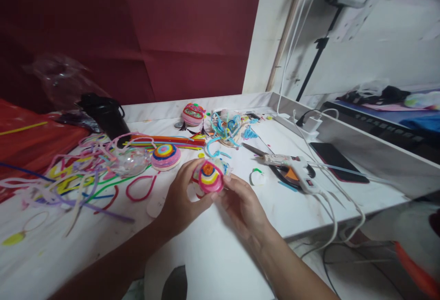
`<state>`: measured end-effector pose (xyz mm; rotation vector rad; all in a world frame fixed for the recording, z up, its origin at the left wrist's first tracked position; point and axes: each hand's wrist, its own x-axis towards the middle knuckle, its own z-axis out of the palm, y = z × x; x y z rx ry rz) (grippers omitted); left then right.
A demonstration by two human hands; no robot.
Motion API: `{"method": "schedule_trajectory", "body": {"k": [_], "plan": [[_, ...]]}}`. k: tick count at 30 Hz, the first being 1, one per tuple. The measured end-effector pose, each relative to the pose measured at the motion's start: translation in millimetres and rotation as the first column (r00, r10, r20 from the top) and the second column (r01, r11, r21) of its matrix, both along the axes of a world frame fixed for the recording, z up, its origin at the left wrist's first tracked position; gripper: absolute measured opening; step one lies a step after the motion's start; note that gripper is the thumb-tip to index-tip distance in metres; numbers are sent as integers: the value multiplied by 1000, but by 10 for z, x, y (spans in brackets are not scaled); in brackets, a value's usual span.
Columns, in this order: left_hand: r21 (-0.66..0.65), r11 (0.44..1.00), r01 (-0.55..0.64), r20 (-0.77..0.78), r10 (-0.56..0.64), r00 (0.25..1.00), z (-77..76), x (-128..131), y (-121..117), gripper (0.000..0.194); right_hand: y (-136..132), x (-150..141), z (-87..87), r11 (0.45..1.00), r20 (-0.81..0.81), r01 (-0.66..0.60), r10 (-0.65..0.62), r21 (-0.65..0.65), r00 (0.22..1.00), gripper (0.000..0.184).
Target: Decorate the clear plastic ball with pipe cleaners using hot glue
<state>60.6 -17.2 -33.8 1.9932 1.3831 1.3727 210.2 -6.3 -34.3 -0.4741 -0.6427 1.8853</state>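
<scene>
Between both hands, above the front of the white table, is a small round craft ball [210, 178] ringed in pink, yellow, blue and orange. My left hand [180, 201] grips its left side, thumb underneath. On the right side, my right hand [242, 201] holds it with thumb and fingertips. Just behind lies a pink disc [166, 157] with rainbow rings on top. A similar pink ball [193, 114] with black tassels sits farther back, beside a tangle of blue pipe cleaners [225, 126].
Loose pipe cleaners [92, 181] spread over the left, near a black bottle [105, 117]. Scissors [288, 171], a glue gun [282, 159], a power strip [305, 176] with cables and a phone [338, 162] lie on the right. A low ledge [371, 153] borders the table there.
</scene>
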Motion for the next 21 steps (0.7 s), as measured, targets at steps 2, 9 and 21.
{"method": "schedule_trajectory", "body": {"k": [2, 9, 21], "plan": [[20, 1000, 12, -15, -12, 1000, -8, -5, 6, 58, -4, -1, 7, 1000, -31, 12, -12, -9, 999, 13], [46, 999, 22, -42, -20, 999, -10, 2, -5, 56, 14, -16, 31, 995, -114, 42, -52, -90, 992, 14], [222, 975, -14, -168, 52, 984, 18, 32, -18, 57, 24, 8, 18, 996, -123, -40, 30, -85, 992, 26]]}}
